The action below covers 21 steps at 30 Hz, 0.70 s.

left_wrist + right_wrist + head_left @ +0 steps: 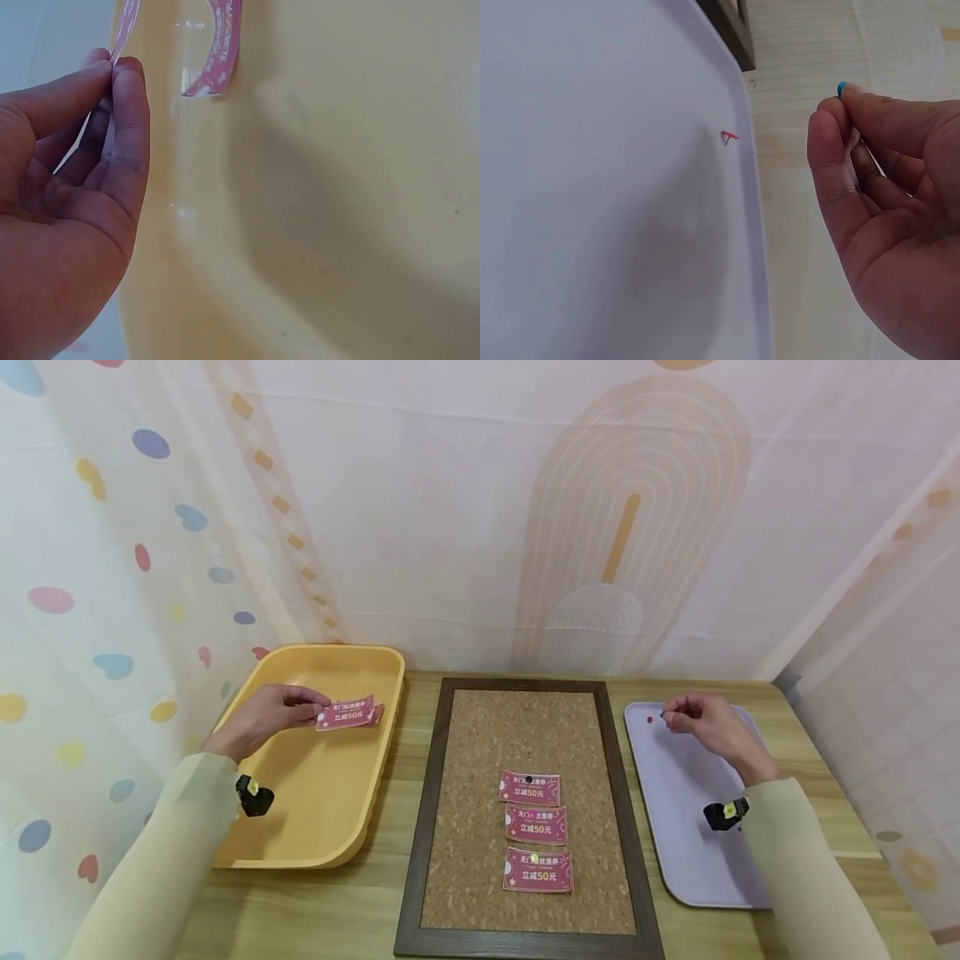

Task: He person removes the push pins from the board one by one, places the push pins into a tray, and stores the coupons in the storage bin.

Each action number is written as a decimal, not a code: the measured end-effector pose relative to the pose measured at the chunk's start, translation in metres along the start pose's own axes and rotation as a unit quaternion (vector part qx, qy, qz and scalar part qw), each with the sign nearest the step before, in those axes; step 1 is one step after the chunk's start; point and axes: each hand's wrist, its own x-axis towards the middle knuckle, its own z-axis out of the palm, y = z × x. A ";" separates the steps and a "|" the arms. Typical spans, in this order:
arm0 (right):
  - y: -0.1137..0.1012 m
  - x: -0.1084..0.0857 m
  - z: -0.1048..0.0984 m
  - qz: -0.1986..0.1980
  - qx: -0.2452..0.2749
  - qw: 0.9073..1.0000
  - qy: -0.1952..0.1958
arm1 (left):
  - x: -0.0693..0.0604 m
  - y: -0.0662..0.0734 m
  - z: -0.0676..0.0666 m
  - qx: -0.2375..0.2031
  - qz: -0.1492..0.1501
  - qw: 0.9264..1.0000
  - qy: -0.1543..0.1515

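Over the yellow tray [300, 802], my left hand [258, 717] pinches a pink printed coupon [345, 714] by its left end, between thumb and fingers. A second curled coupon [226, 52] shows beneath it in the left wrist view, mostly covered in the head view. Above the far end of the lilac tray [675, 827], my right hand [712, 731] holds a small blue thumbtack [842, 88] between thumb and fingertips. Nearby in that tray lies a red thumbtack [728, 136]. Between the trays is a framed corkboard [472, 743].
Three coupons are pinned in a column on the corkboard: the top coupon [529, 792] with a black tack, the middle coupon [536, 828] with a pink one, the bottom coupon [537, 877] with a yellow one. A patterned curtain [450, 527] hangs behind the wooden table [300, 910].
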 end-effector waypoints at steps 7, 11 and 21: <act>0.010 0.007 0.005 -0.005 0.026 1.000 -0.006 | 0.001 -0.007 0.000 -0.009 -0.002 1.000 -0.011; 0.014 0.010 0.007 0.005 0.026 1.000 -0.015 | 0.003 -0.012 0.000 -0.006 -0.005 1.000 -0.022; 0.022 0.013 0.010 -0.002 0.028 0.999 -0.023 | 0.006 -0.022 0.005 0.007 -0.042 0.998 -0.035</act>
